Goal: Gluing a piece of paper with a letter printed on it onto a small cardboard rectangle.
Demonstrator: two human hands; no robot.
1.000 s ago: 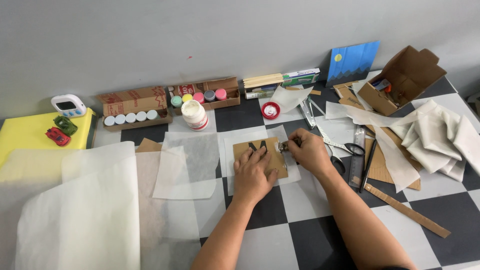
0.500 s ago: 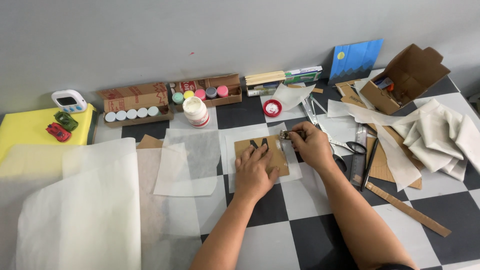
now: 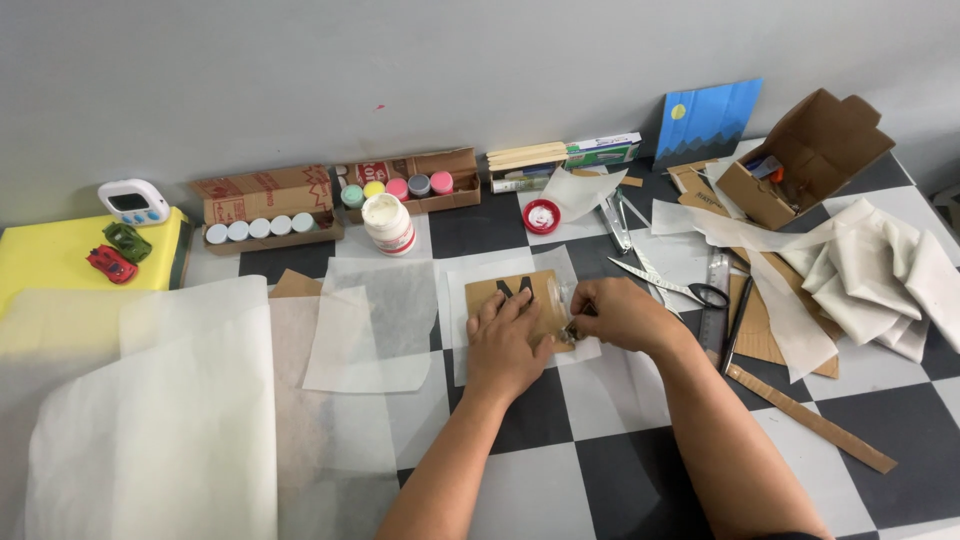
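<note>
Hands on a cardboard piece
Left hand (image 3: 507,340) presses flat, fingers spread, on the brown cardboard piece (image 3: 515,298); right hand (image 3: 618,315), at its 3 o'clock, pinches a small tool (image 3: 570,331).

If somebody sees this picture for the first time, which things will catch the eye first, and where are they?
In the middle, the left hand presses flat on a brown cardboard piece lying on the checkered table, and the right hand pinches a small tool at the piece's right edge. At far left, a bright yellow block carries two toy cars, and large translucent paper sheets cover the table below it. A blue painted card leans on the wall at the back right.
</note>
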